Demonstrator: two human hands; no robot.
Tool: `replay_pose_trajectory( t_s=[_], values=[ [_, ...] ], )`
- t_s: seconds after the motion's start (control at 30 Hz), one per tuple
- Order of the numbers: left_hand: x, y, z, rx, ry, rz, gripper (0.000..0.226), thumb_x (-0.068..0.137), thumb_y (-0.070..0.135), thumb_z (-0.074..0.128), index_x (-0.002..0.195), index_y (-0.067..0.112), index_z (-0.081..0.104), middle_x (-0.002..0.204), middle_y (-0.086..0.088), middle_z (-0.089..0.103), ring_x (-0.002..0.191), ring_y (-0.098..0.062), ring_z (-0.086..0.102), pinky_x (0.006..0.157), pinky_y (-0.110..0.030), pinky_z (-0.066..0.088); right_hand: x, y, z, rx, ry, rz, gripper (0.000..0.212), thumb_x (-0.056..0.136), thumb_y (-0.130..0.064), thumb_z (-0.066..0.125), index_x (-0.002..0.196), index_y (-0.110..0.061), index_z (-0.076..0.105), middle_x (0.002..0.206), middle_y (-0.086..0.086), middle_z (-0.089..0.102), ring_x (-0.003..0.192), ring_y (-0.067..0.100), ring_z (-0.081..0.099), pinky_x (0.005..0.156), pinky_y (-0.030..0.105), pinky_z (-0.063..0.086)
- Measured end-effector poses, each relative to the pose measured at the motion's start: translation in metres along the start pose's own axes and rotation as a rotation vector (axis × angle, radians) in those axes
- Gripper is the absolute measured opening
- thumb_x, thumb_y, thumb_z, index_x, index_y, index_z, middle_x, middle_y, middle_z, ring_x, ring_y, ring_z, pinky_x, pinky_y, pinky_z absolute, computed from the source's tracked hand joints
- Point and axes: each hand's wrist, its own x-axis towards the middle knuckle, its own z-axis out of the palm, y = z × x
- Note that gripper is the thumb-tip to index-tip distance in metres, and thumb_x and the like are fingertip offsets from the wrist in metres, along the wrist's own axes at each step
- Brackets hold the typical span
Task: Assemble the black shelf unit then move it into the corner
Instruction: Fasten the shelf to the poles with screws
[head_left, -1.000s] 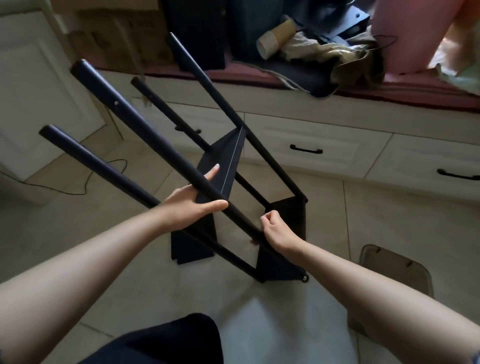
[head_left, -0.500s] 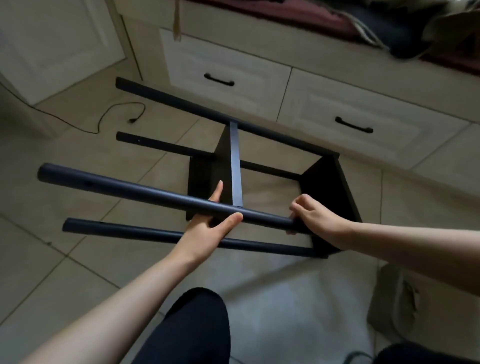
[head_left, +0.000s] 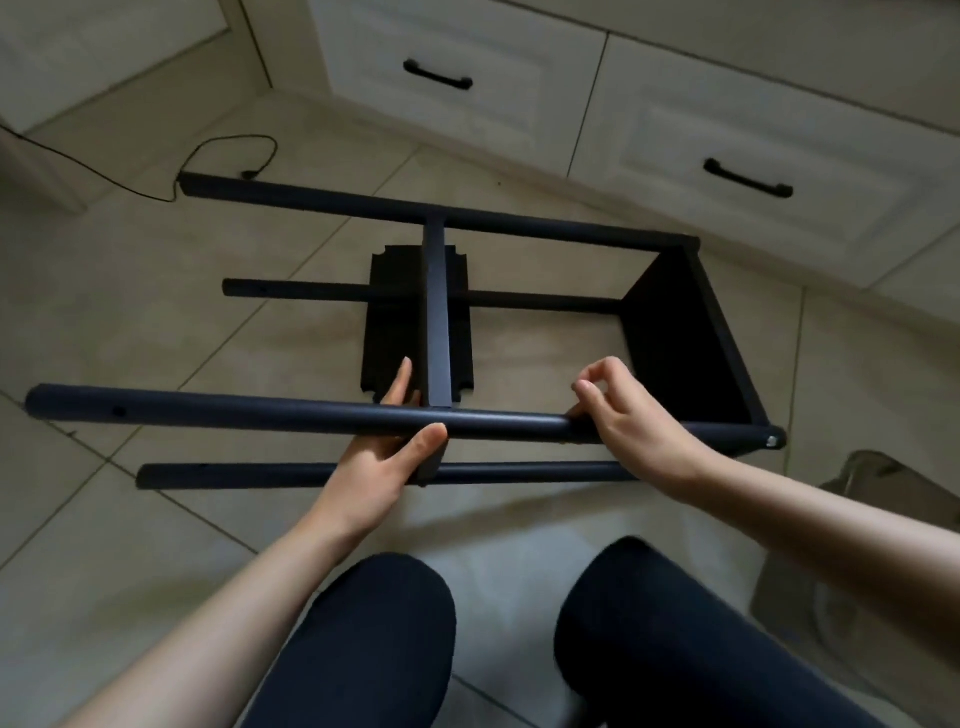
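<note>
The black shelf unit (head_left: 260, 413) lies on its side on the tiled floor, its four poles running left to right. One shelf panel (head_left: 438, 312) crosses the middle and an end panel (head_left: 675, 332) closes the right end. My left hand (head_left: 374, 462) grips the nearest pole at its middle, thumb in front and fingers behind. My right hand (head_left: 639, 421) lies over the same pole further right, thumb against it and fingers curled above it. A loose black panel with notched corners (head_left: 389, 322) lies flat on the floor under the frame.
White drawers with black handles (head_left: 438, 81) (head_left: 748, 185) run along the far side. A black cable (head_left: 228, 150) lies on the floor beyond the unit's left end. A pale container (head_left: 878, 478) stands at the right. My knees (head_left: 363, 634) are at the bottom.
The unit has swung down from a steep tilt to lie flat on its side. My left hand kept its grip on the pole. My right hand's fingers have lifted off the pole.
</note>
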Motion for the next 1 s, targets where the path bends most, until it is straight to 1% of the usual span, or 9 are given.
replay_pose_trajectory(
  t_s=[0.07, 0.2, 0.3, 0.4, 0.47, 0.53, 0.67, 0.87, 1.0],
  values=[
    [-0.002, -0.009, 0.002, -0.035, 0.015, -0.030, 0.083, 0.077, 0.053, 0.060, 0.144, 0.064, 0.012, 0.135, 0.024, 0.044, 0.122, 0.004, 0.046, 0.106, -0.023, 0.041, -0.003, 0.005, 0.005, -0.025, -0.006, -0.014, 0.010, 0.104, -0.035, 0.041, 0.099, -0.028, 0.046, 0.091, -0.002, 0.065, 0.094, 0.016, 0.061, 0.090, 0.041, 0.048],
    [0.002, -0.019, -0.003, -0.011, -0.015, -0.068, 0.085, 0.072, 0.058, 0.062, 0.141, 0.067, 0.013, 0.126, 0.031, 0.044, 0.103, 0.021, 0.052, 0.084, 0.002, 0.041, -0.005, 0.013, 0.014, -0.061, 0.044, -0.033, 0.011, 0.104, -0.037, 0.038, 0.098, -0.029, 0.043, 0.095, 0.000, 0.064, 0.104, 0.029, 0.055, 0.095, 0.053, 0.044],
    [0.004, -0.024, -0.006, 0.008, -0.012, -0.122, 0.095, 0.068, 0.065, 0.060, 0.150, 0.052, 0.014, 0.137, 0.021, 0.044, 0.115, 0.016, 0.048, 0.100, -0.008, 0.037, -0.003, 0.015, 0.021, -0.052, 0.056, -0.036, 0.010, 0.104, -0.038, 0.037, 0.099, -0.030, 0.041, 0.093, 0.003, 0.065, 0.103, 0.030, 0.055, 0.092, 0.050, 0.045],
    [-0.001, -0.026, -0.007, 0.225, 0.026, -0.230, 0.098, 0.070, 0.073, 0.050, 0.154, 0.026, 0.031, 0.131, 0.013, 0.056, 0.109, 0.009, 0.055, 0.095, -0.011, 0.040, -0.006, 0.020, 0.034, -0.085, 0.079, -0.059, 0.010, 0.103, -0.036, 0.038, 0.097, -0.028, 0.040, 0.083, 0.003, 0.063, 0.095, 0.032, 0.053, 0.078, 0.040, 0.039],
    [-0.006, -0.025, -0.006, 0.444, 0.105, -0.294, 0.089, 0.068, 0.083, 0.039, 0.119, 0.014, 0.064, 0.101, 0.002, 0.069, 0.098, -0.013, 0.065, 0.085, -0.028, 0.051, -0.008, 0.023, 0.040, -0.111, 0.106, -0.080, 0.010, 0.103, -0.035, 0.039, 0.096, -0.028, 0.040, 0.078, -0.001, 0.060, 0.090, 0.032, 0.050, 0.074, 0.035, 0.033],
    [-0.012, -0.017, -0.004, 0.684, 0.169, -0.314, 0.081, 0.068, 0.089, 0.025, 0.080, 0.018, 0.062, 0.078, 0.001, 0.063, 0.079, -0.021, 0.063, 0.071, -0.037, 0.049, -0.007, 0.025, 0.041, -0.104, 0.128, -0.090, 0.009, 0.103, -0.034, 0.040, 0.095, -0.028, 0.040, 0.076, -0.001, 0.060, 0.088, 0.033, 0.050, 0.073, 0.034, 0.033],
    [-0.015, 0.014, -0.007, 1.215, 0.176, -0.205, 0.080, 0.075, 0.087, 0.017, 0.062, 0.023, 0.062, 0.060, 0.006, 0.059, 0.063, -0.018, 0.060, 0.056, -0.032, 0.044, -0.006, 0.026, 0.041, -0.095, 0.141, -0.081, 0.009, 0.102, -0.034, 0.041, 0.096, -0.028, 0.042, 0.076, 0.000, 0.062, 0.092, 0.033, 0.053, 0.075, 0.035, 0.036],
    [0.009, 0.043, -0.023, 1.421, 0.136, 0.242, 0.046, 0.078, 0.074, 0.057, 0.088, 0.030, 0.051, 0.080, 0.011, 0.046, 0.082, -0.013, 0.048, 0.063, -0.028, 0.038, -0.009, 0.027, 0.043, -0.127, 0.142, -0.088, 0.013, 0.099, -0.040, 0.037, 0.097, -0.028, 0.042, 0.076, -0.009, 0.058, 0.099, 0.027, 0.047, 0.077, 0.034, 0.033],
    [0.031, 0.035, -0.045, 1.178, -0.156, 0.173, 0.092, 0.073, 0.072, 0.061, 0.150, 0.030, 0.030, 0.141, 0.007, 0.047, 0.130, -0.012, 0.043, 0.105, -0.032, 0.042, -0.010, 0.027, 0.046, -0.159, 0.184, -0.108, 0.016, 0.096, -0.044, 0.034, 0.096, -0.029, 0.041, 0.079, -0.017, 0.053, 0.099, 0.024, 0.042, 0.080, 0.033, 0.032]
  ],
)
